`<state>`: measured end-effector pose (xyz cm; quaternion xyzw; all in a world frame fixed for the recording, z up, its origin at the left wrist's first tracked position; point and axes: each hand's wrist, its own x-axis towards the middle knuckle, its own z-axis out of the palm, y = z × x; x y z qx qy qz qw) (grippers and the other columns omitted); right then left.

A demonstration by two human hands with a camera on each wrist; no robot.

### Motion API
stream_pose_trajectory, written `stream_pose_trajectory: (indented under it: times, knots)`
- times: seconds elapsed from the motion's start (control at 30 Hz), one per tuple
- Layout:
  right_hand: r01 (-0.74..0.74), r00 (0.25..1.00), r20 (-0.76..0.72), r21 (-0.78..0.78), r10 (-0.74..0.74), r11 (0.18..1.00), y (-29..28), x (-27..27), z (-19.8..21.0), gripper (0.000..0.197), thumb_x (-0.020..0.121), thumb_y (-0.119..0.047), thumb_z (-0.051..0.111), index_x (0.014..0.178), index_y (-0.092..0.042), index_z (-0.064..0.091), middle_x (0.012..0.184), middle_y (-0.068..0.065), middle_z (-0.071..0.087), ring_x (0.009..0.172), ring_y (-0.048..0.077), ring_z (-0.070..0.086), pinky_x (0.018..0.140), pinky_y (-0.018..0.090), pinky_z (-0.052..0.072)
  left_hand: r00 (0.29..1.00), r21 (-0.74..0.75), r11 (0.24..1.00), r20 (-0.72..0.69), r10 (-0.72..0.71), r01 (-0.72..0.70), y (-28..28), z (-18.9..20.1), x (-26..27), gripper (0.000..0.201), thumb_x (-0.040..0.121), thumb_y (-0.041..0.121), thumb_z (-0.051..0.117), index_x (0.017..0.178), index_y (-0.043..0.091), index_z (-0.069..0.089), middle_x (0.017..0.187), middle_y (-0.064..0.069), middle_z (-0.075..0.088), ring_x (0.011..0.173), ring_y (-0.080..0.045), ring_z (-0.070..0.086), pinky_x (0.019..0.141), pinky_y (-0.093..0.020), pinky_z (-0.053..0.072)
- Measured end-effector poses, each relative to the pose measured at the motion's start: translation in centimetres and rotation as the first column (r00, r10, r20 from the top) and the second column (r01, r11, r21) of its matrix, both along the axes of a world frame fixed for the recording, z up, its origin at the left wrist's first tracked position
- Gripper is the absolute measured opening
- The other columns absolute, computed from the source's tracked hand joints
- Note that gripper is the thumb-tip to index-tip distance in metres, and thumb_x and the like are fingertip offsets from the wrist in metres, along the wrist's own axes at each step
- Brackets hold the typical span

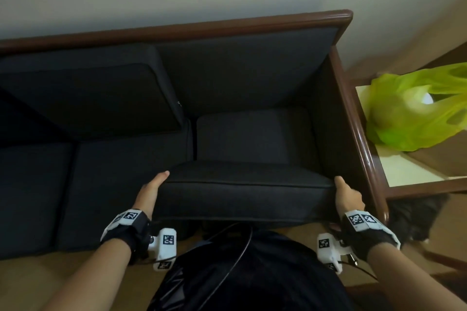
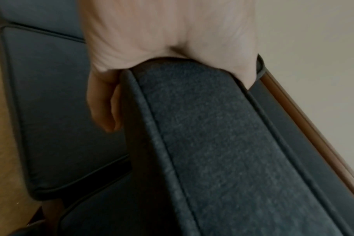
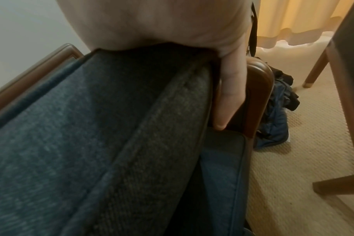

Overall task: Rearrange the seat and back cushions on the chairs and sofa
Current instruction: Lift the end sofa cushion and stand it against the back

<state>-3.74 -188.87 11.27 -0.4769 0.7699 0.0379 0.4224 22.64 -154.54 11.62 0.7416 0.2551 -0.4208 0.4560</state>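
Note:
I hold a dark grey cushion (image 1: 242, 192) flat in front of me, over the right seat cushion (image 1: 252, 134) of the wood-framed sofa (image 1: 177, 30). My left hand (image 1: 154, 187) grips its left end, thumb on top. My right hand (image 1: 347, 195) grips its right end beside the wooden armrest (image 1: 364, 149). In the left wrist view the fingers (image 2: 103, 103) wrap under the cushion (image 2: 222, 143). The right wrist view shows a finger (image 3: 228, 95) between the cushion (image 3: 91, 135) and the armrest (image 3: 257, 95). Another back cushion (image 1: 88, 98) leans at the sofa's back left.
A side table (image 1: 409, 171) with a green plastic bag (image 1: 414, 108) stands right of the sofa. A dark bag (image 3: 277, 111) lies on the carpet by the armrest. A wooden chair leg (image 3: 313, 71) stands further right. The wall runs behind the sofa.

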Motion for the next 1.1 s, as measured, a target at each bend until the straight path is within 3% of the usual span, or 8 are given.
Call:
stream_pose_trajectory:
  times: [0.27,0.37,0.57,0.8,0.9,0.97,1.03,1.1]
  knots:
    - [0.113,0.981,0.144,0.122,-0.130,0.986,-1.9,1.2,0.6,0.090,0.062,-0.059,0.055,0.134,-0.006,0.047,0.124,0.021,0.055,0.113,0.044,0.052,0.104,0.054,0.040,0.996,-0.021,0.996,-0.029,0.084,-0.085,-2.1,1.1,1.2,0.047,0.080,0.042,0.068,0.115,0.011,0.067,0.092,-0.017,0.068,0.079,-0.033,0.065,0.065,-0.036,0.051]
    - [0.116,0.979,0.152,0.132,-0.135,0.984,-3.3,1.8,0.7,0.085,0.059,-0.056,0.055,0.129,-0.008,0.047,0.114,0.021,0.055,0.104,0.043,0.054,0.099,0.058,0.042,0.994,-0.025,0.994,-0.011,0.109,-0.109,-3.4,1.4,1.9,0.032,0.079,0.037,0.066,0.097,0.010,0.067,0.078,-0.013,0.066,0.069,-0.031,0.063,0.061,-0.034,0.051]
    - [0.108,0.969,0.219,0.020,-0.110,0.994,-7.7,3.9,1.2,0.076,0.071,-0.046,0.059,0.134,-0.005,0.047,0.116,0.014,0.053,0.100,0.035,0.050,0.092,0.045,0.043,0.992,-0.061,0.991,0.051,0.119,-0.116,-7.6,3.2,4.1,0.021,0.080,0.035,0.066,0.081,0.014,0.066,0.072,-0.010,0.065,0.065,-0.029,0.062,0.060,-0.032,0.050]
    - [0.118,0.924,0.364,0.013,-0.114,0.993,-14.7,8.8,2.5,0.067,0.077,-0.047,0.059,0.135,-0.014,0.051,0.128,0.012,0.053,0.109,0.036,0.052,0.082,0.050,0.049,0.983,-0.152,0.978,0.098,0.157,-0.141,-14.2,3.9,7.2,0.019,0.079,0.040,0.066,0.086,0.022,0.066,0.079,-0.003,0.065,0.070,-0.022,0.063,0.059,-0.029,0.050]
    - [-0.038,0.866,0.499,0.014,0.026,0.999,-17.4,10.7,1.9,0.054,0.088,-0.031,0.060,0.137,-0.012,0.048,0.135,0.018,0.054,0.091,0.023,0.057,0.073,0.042,0.048,0.982,-0.160,0.980,0.125,0.138,-0.117,-17.4,3.5,8.5,0.019,0.082,0.034,0.064,0.097,0.022,0.062,0.093,-0.001,0.065,0.095,-0.023,0.065,0.073,-0.032,0.050]
    - [-0.161,0.853,0.489,-0.091,0.185,0.983,-18.5,12.2,1.4,0.058,0.086,-0.019,0.065,0.140,-0.011,0.046,0.116,0.012,0.062,0.077,0.016,0.054,0.072,0.032,0.047,0.979,-0.129,0.990,0.188,0.083,-0.059,-19.4,2.8,9.5,0.046,0.076,0.033,0.069,0.119,0.023,0.057,0.115,0.001,0.060,0.119,-0.025,0.057,0.092,-0.040,0.048]
    - [-0.298,0.831,0.425,-0.206,0.359,0.932,-19.0,14.1,0.8,0.070,0.081,-0.020,0.071,0.144,-0.017,0.039,0.134,0.009,0.053,0.106,0.023,0.056,0.096,0.037,0.046,0.957,-0.071,0.997,0.285,0.055,-0.037,-21.1,2.6,10.4,0.079,0.075,0.032,0.072,0.146,0.028,0.037,0.135,0.002,0.048,0.126,-0.023,0.047,0.103,-0.045,0.043]
    - [-0.483,0.772,0.313,-0.276,0.553,0.831,-19.2,16.1,0.2,0.083,0.084,-0.019,0.071,0.152,-0.022,0.025,0.161,0.007,0.018,0.143,0.024,0.029,0.117,0.039,0.026,0.935,-0.091,0.994,0.343,0.090,-0.062,-22.3,2.3,11.4,0.086,0.082,0.025,0.068,0.155,0.028,0.023,0.149,-0.001,0.039,0.132,-0.024,0.041,0.111,-0.043,0.038]
